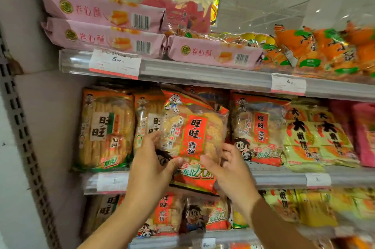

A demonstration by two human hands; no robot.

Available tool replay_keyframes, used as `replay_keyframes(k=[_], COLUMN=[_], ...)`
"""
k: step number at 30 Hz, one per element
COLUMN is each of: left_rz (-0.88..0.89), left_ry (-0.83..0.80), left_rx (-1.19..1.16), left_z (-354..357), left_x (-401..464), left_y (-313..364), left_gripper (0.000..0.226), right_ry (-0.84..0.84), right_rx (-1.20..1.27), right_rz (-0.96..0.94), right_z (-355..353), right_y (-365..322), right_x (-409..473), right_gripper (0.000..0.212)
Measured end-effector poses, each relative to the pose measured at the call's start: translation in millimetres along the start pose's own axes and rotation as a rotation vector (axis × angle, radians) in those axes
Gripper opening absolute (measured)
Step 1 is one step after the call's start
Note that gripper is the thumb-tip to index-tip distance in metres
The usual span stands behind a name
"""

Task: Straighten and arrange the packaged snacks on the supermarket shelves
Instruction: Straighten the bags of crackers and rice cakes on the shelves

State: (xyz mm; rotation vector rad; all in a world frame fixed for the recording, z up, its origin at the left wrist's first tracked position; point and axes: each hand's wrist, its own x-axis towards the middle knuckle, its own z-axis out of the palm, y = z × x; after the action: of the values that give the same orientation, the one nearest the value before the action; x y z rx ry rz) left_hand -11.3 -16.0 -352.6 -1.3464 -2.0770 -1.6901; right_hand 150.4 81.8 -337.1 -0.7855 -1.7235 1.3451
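left hand (149, 159) and right hand (229, 165) grip the rice cracker bag (192, 137), fingers curled round its lower edges, thumbs in front.

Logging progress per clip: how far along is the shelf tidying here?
Partly done. The pink boxes on the top shelf lie stacked and the green-trimmed bags stand upright. In hand: the left hand and right hand hold a tilted red rice-cracker bag before its gap. Left: seating it; the orange packs look heaped.
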Motion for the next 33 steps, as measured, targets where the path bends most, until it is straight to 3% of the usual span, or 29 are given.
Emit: replay_keyframes(k=[7, 13, 17, 24, 28, 33], left_rz=[0.182, 0.48, 0.426, 0.352, 0.369, 0.405], left_ry=[-0.142, -0.19, -0.231, -0.231, -0.228, -0.198], left_rx=[0.13, 0.453, 0.647, 0.727, 0.762, 0.775], left_z=[40, 39, 39, 37, 39, 43], left_x=[2, -28, -34, -30, -31, -32], left_y=[24, -17, -45, -59, -67, -74], left_gripper=[0.085, 0.059, 0.061, 0.064, 0.063, 0.065], right_ry=[0.202, 0.279, 0.251, 0.193, 0.223, 0.197], right_rx=[-0.021, -0.214, -0.43, -0.621, -0.709, -0.844], right_rz=[0.016, 0.0, -0.004, 0.041, -0.047, -0.214], right_z=[-68, -83, -65, -41, -38, -32], right_y=[2, -5, 2, 19, 21, 32], right_x=[36, 83, 108, 119, 111, 86], right_gripper=[0.045, 0.042, 0.031, 0.041, 0.062, 0.063])
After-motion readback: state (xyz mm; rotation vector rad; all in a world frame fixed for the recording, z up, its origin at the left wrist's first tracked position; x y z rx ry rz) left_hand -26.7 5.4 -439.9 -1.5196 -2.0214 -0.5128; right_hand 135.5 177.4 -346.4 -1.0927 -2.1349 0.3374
